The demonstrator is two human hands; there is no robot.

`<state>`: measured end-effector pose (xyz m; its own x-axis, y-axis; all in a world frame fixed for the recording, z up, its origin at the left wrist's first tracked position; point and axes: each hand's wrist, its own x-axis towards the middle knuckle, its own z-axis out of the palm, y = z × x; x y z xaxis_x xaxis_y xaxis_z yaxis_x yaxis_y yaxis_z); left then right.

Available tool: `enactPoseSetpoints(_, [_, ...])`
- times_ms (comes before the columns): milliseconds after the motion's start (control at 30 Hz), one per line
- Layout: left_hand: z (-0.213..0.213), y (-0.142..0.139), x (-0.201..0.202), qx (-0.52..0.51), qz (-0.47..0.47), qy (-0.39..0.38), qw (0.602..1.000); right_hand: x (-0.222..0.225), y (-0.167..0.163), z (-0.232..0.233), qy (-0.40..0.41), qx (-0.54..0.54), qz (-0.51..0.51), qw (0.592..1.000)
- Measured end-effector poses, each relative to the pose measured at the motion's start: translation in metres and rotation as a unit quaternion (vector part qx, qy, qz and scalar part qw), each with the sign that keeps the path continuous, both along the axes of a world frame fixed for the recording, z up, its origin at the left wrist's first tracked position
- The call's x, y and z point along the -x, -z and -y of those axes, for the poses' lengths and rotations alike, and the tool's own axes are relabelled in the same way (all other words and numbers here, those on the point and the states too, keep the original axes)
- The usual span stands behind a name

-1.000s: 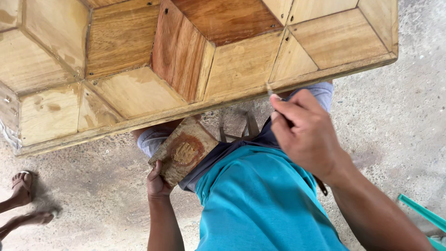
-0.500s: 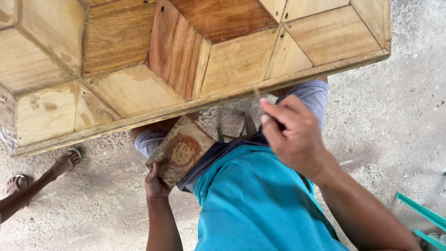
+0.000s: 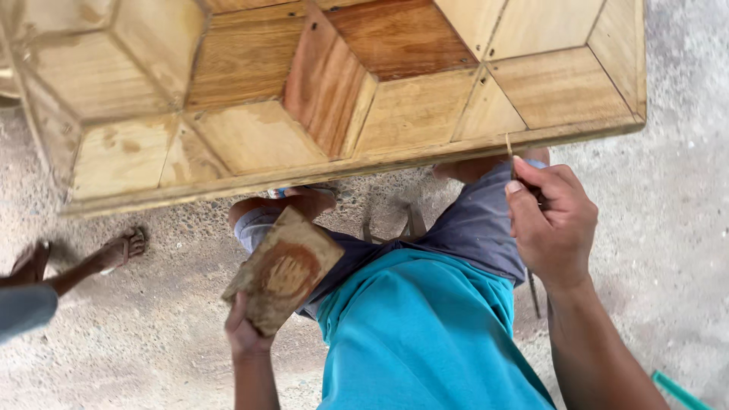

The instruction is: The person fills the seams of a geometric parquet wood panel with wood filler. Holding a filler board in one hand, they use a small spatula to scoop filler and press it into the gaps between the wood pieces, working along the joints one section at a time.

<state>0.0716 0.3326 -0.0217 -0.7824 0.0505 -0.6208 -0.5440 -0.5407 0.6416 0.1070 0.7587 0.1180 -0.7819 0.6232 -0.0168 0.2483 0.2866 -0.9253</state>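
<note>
While the left hand (image 3: 244,334) is gripping a wood block (image 3: 282,270) low by the knee, the right hand (image 3: 553,220) is pinching a thin stick (image 3: 509,152) against the panel (image 3: 349,99) edge. That hand has moved right along the edge, and a bystander's foot (image 3: 118,249) has stepped closer.
</note>
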Motion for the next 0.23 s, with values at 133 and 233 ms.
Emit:
enactPoseSetpoints(133, [0.017,-0.036,-0.028,0.006,-0.119,-0.008,0.993,0.008,0.016,0.022,-0.28,-0.14,-0.084,0.946])
enactPoseSetpoints(233, [0.019,-0.058,-0.037,0.011,-0.225,-0.037,0.974,0.007,0.007,0.045,-0.332,-0.106,-0.123,0.929])
